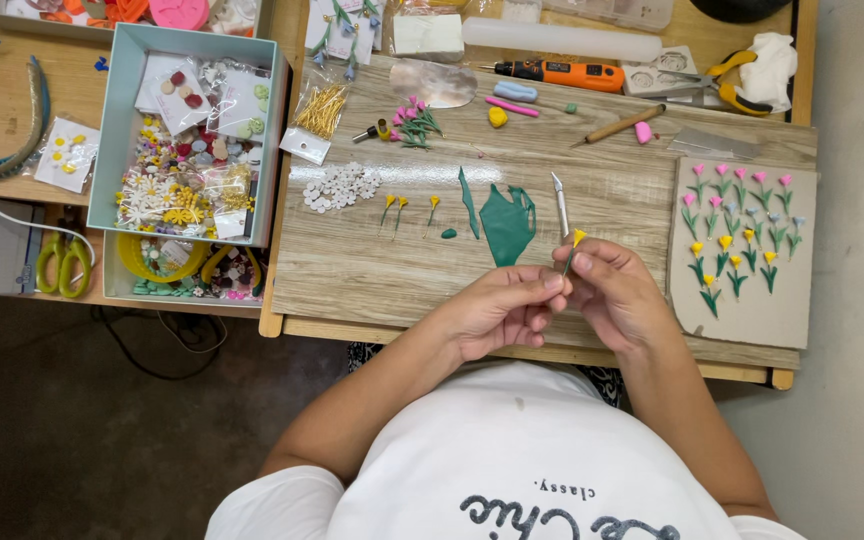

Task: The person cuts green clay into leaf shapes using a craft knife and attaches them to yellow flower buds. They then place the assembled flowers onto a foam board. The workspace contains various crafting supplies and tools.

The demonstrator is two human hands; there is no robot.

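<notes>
My left hand point(507, 305) and my right hand point(612, 290) meet over the near edge of the wooden board point(372, 260). Together they pinch a tiny clay flower point(574, 245) with a yellow bud and a thin green stem. A flat piece of green clay point(507, 225) lies just beyond the hands. A craft knife point(560, 200) rests beside the clay. Three small yellow flowers point(407, 208) lie to the left of the clay. A grey tile point(787, 300) on the right holds rows of pink, blue and yellow clay flowers.
A pale blue box point(122, 120) of small craft bits stands at the left. Green-handled scissors point(62, 265) lie further left. An orange tool point(562, 73), a wooden-handled tool point(622, 125), white flower pieces point(340, 187) and pink flowers point(412, 120) sit at the back.
</notes>
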